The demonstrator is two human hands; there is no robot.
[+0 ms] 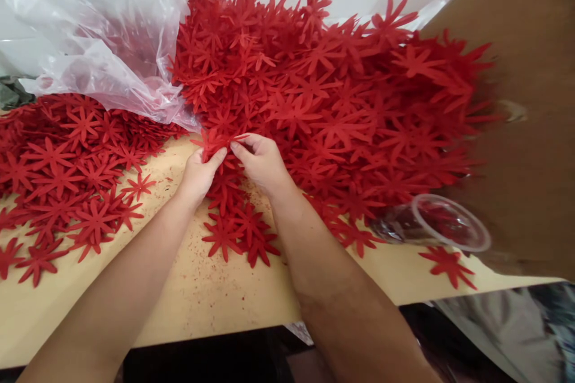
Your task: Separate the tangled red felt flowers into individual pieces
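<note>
Between my two hands is a red flower-shaped cutout (212,140) with long narrow petals. My left hand (200,173) pinches its lower left part between thumb and fingers. With thumb and forefinger together, my right hand (260,161) grips a petal on the right side. Both hands are just above the table, at the near edge of a big heap of the same red cutouts (323,96). Below the hands lies a small cluster of cutouts (242,230). Whether the held piece is one layer or more, I cannot tell.
A second pile of red cutouts (58,173) spreads on the left. Behind it sits a crumpled clear plastic bag (121,66). A clear plastic cup (431,221) lies on its side at right, near a brown board (530,102). Red crumbs dot the yellowish tabletop (215,305).
</note>
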